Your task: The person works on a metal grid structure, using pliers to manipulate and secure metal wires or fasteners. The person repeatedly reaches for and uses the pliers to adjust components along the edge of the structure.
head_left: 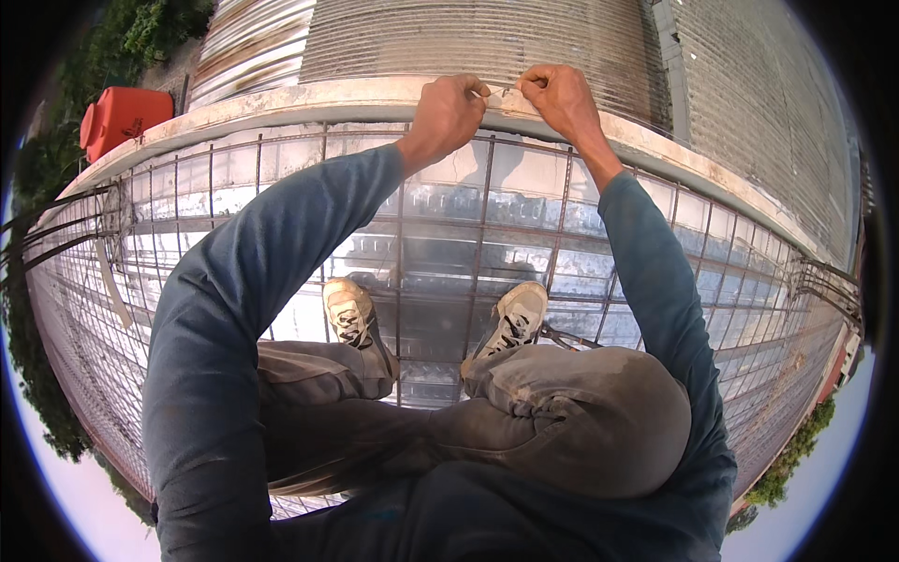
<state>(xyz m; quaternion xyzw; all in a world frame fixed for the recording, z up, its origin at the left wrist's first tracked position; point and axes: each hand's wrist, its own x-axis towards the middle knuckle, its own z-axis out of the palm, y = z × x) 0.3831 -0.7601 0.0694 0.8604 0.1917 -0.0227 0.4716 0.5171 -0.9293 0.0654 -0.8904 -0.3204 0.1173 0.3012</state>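
Both my arms, in dark blue sleeves, reach forward to the pale concrete ledge. My left hand is closed, thumb and forefinger pinched together over the ledge. Just to its right, my right hand is pinched in the same way, with a small gap between the two. A thin dark bit shows in that gap, too small to make out. Below my hands spreads a grid of steel reinforcing bars, laid over shiny sheeting and pale panels.
My shoes, left and right, stand on the grid; a dark-handled tool lies beside the right one. Bent bar ends stick out at left, others at right. Beyond the ledge are corrugated roofs and a red tank.
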